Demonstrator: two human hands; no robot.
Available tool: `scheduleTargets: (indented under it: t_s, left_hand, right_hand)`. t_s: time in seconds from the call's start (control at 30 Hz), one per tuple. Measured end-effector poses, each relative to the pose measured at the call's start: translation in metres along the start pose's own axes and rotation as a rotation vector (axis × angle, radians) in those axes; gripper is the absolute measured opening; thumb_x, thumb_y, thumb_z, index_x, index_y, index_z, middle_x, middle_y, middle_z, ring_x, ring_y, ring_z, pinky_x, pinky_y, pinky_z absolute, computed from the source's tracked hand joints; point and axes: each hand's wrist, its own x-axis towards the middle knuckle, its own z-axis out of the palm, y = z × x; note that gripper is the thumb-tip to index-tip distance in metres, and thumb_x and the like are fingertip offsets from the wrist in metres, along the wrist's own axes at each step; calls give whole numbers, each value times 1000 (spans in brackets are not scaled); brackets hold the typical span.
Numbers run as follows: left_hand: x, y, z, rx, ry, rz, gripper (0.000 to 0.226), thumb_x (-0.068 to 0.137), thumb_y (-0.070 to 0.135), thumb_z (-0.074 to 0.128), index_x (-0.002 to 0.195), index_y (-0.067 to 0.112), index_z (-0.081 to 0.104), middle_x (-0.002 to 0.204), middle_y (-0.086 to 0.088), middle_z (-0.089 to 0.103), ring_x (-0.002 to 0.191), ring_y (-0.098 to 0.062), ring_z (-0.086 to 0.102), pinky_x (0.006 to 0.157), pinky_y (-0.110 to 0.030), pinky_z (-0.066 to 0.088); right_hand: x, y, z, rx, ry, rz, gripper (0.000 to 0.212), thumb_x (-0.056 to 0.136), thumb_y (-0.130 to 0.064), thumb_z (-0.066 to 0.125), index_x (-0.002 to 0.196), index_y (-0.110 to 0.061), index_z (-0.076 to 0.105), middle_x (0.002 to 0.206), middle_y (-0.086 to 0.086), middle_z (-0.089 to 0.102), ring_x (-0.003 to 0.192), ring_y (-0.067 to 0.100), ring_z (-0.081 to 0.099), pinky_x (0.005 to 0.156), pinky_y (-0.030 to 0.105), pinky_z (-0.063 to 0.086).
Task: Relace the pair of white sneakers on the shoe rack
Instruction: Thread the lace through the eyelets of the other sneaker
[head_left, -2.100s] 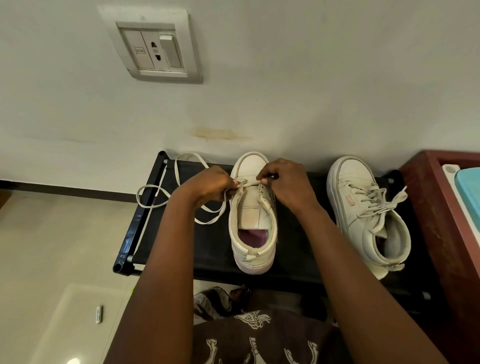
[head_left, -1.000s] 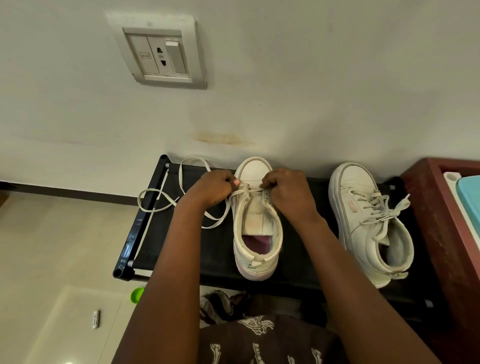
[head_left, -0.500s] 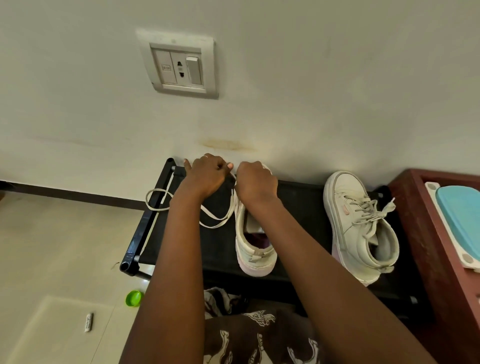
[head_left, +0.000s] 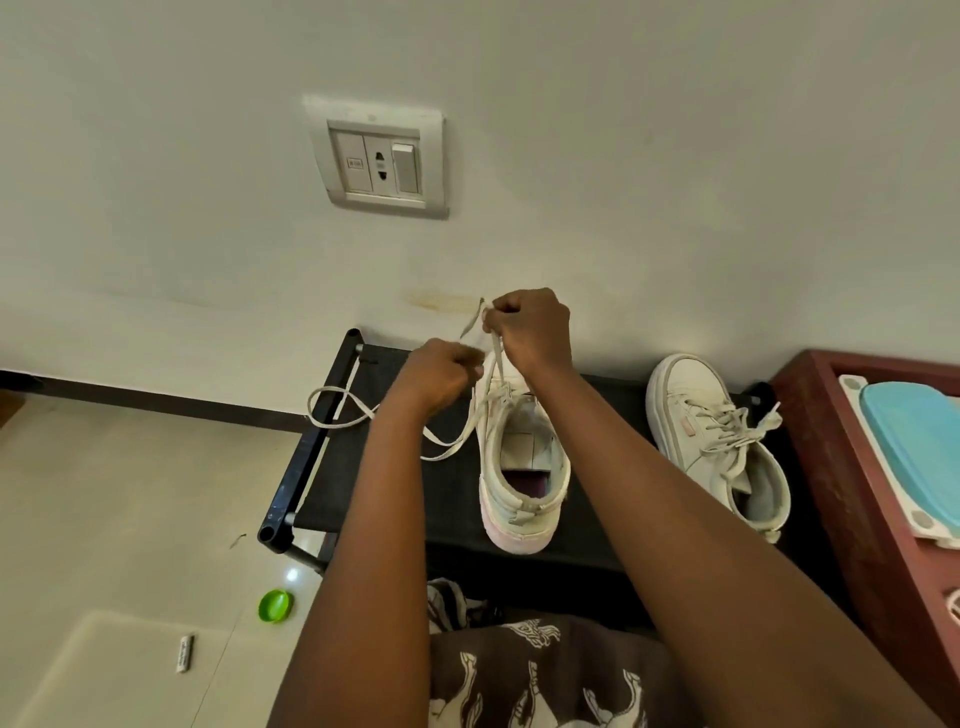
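While evening slack at toe eyelets (likely), pinches lace (head_left: 497, 358) tip high with right hand (head_left: 531, 332), grips other strand in curled left hand (head_left: 441, 379); leaves sneaker (head_left: 519, 467) flat on rack (head_left: 358, 499), laced mate (head_left: 717, 436) alongside.

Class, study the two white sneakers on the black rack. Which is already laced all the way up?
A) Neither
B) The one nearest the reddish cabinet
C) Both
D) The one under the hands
B: the laced sneaker beside the cabinet shows crossed laces up its front; the other sneaker has its lace only near the toe, an end pinched by the right hand.
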Motion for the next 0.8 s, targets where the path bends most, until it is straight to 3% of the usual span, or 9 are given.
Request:
scheduleTargets:
  t_s: [0.1, 0.17, 0.23, 0.33, 0.43, 0.5, 0.57, 0.63, 0.8]
  left_hand:
    - [4, 10, 12, -354, 130, 121, 29, 92, 12, 57, 121, 10, 63, 115, -7, 67, 109, -18, 61, 98, -36, 47]
    - [4, 16, 18, -560, 150, 144, 26, 91, 8, 58, 115, 6, 64, 107, -9, 69, 100, -19, 65, 92, -33, 51]
    - [4, 18, 21, -649, 137, 165, 17, 90, 4, 58, 104, 3, 67, 94, -10, 69, 89, -21, 65, 86, -32, 52]
    - [4, 14, 20, -648, 111, 175, 12, 89, 2, 57, 92, 7, 67, 84, -5, 67, 80, -16, 62, 81, -27, 52]
    - [6, 7, 15, -620, 96, 156, 14, 91, 0, 55, 95, 6, 66, 80, -1, 67, 78, -11, 62, 81, -27, 52]
    - [6, 3, 9, -603, 83, 129, 15, 92, -3, 51, 96, 4, 64, 72, 2, 64, 65, -1, 60, 70, -18, 51]
    - [7, 1, 3, -576, 55, 114, 19, 94, -3, 47, 88, 7, 61, 72, 2, 59, 54, -1, 51, 55, -13, 43]
    - [9, -4, -2, -564, 0, 96, 26, 97, 0, 42, 81, 14, 58, 75, 2, 56, 60, -7, 41, 57, -19, 34]
    - [8, -27, -10, -560, -26, -51, 27, 100, 5, 36, 84, 18, 53, 85, 5, 55, 74, -8, 44, 67, -26, 38]
  right_hand:
    - [-3, -9, -5, 191, 39, 29, 9, 80, -2, 64, 79, 1, 72, 65, 7, 64, 51, 14, 56, 57, 19, 46]
    - [-5, -12, -11, 409, 55, 116, 7, 77, 1, 67, 72, 0, 70, 62, 8, 62, 54, 20, 58, 61, 27, 50]
    - [-6, -15, -17, 647, 55, 213, 16, 75, 7, 66, 63, -4, 65, 65, 11, 63, 60, 22, 59, 58, 26, 47]
    - [-8, -23, -31, 812, 42, 324, 14, 77, 5, 67, 67, -4, 63, 67, 6, 64, 58, 9, 61, 54, 19, 38]
    - [-4, -34, -47, 958, 43, 436, 2, 79, 0, 68, 81, -1, 67, 57, -3, 65, 43, -3, 57, 55, 15, 34]
    - [1, -40, -58, 1020, 31, 483, 3, 80, -4, 69, 79, -6, 67, 69, -2, 66, 54, -1, 58, 62, 15, 36]
    - [3, -45, -70, 1031, 33, 491, 10, 82, -8, 69, 74, -11, 65, 74, -3, 65, 67, 1, 54, 69, 16, 37]
    - [2, -49, -82, 1048, 46, 477, 14, 83, -13, 69, 70, -14, 65, 76, -7, 65, 74, 2, 50, 74, 20, 37]
    - [-3, -62, -115, 1087, 73, 404, 17, 88, -20, 64, 71, -21, 63, 90, -12, 68, 74, 0, 44, 59, 19, 28]
